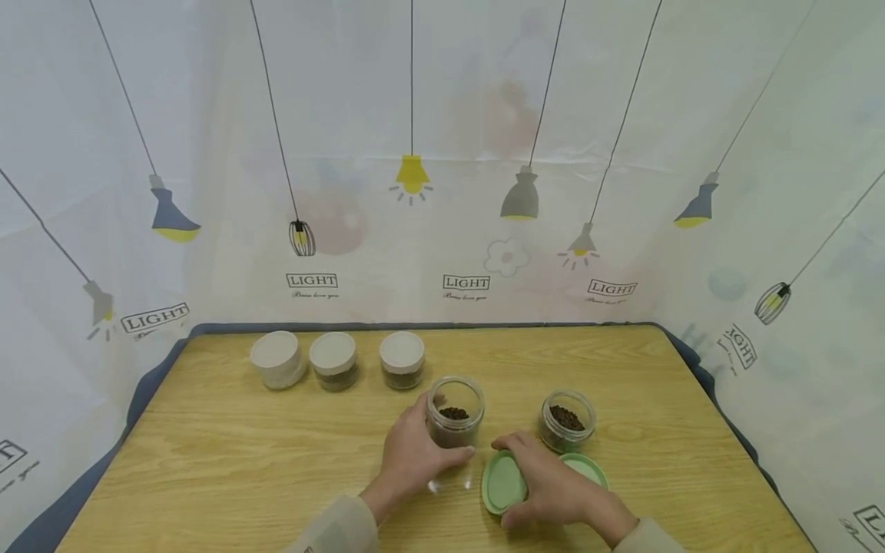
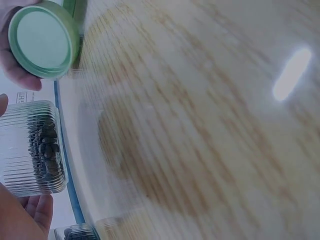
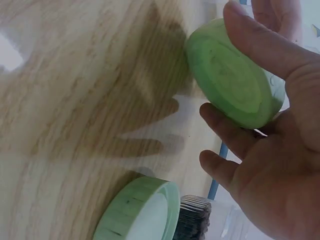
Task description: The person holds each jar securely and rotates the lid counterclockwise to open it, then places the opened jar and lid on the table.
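Observation:
My left hand (image 1: 413, 452) holds a clear ribbed jar (image 1: 452, 436), uncovered, with small dark beans (image 1: 454, 413) inside. In the left wrist view the same jar (image 2: 15, 150) sits between thumb and fingers. To its right, my right hand (image 1: 556, 482) grips a green lid (image 1: 503, 485) by its rim, tilted and apart from the jar; the right wrist view shows this lid (image 3: 230, 75) between thumb and fingers. A second green lid (image 1: 588, 466) lies on the table, partly behind the right hand. Just beyond it stands another uncovered jar (image 1: 568, 439) of dark beans.
Three jars with white lids, a left one (image 1: 278, 361), a middle one (image 1: 335, 361) and a right one (image 1: 402, 359), stand in a row at the back left of the wooden table (image 1: 242, 461). A white printed sheet (image 1: 359, 115) surrounds the table's back and sides.

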### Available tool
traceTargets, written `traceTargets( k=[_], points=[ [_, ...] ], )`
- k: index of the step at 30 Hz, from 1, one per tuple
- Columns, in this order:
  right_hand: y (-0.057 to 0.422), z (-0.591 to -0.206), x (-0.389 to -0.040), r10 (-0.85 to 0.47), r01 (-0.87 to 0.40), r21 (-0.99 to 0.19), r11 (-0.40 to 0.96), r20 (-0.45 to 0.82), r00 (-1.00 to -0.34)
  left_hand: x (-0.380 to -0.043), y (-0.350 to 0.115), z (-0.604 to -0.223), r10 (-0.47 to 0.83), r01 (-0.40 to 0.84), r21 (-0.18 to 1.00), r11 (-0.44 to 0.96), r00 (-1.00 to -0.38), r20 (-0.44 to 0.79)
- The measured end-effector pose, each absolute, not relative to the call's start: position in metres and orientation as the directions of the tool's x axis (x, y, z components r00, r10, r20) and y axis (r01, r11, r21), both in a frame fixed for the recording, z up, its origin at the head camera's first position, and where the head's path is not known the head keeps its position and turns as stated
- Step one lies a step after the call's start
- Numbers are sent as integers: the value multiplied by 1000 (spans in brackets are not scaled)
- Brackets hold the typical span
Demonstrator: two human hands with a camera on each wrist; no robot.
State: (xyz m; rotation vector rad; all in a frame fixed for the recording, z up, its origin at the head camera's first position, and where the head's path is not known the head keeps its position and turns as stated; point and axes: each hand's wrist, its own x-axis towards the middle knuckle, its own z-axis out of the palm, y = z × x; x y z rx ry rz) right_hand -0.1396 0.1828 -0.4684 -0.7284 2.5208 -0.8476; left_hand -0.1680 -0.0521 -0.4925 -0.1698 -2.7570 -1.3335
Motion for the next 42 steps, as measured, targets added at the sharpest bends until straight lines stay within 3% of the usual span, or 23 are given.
traceTargets(
  k=[5, 12, 18, 31, 42],
  points=[
    [182, -474, -141, -580, -368, -622, 691, -172, -796, -168, -53, -491, 68, 133, 773, 620, -991, 116],
    [171, -482, -139, -585, -480, -445, 756, -129, -801, -170, -53, -491, 74, 138, 769, 624, -990, 117],
    [167, -483, -137, -572, -485, -389, 783, -148, -806, -171, -53, -492, 84, 144, 770, 622, -990, 118],
    [166, -487, -137, -551, -467, -366, 805, -171, -817, -172, -51, -492, 84, 139, 773, 620, -990, 111],
    [175, -478, -136, -563, -455, -426, 782, -168, -809, -175, -46, -489, 86, 139, 764, 630, -990, 109]
  ],
)
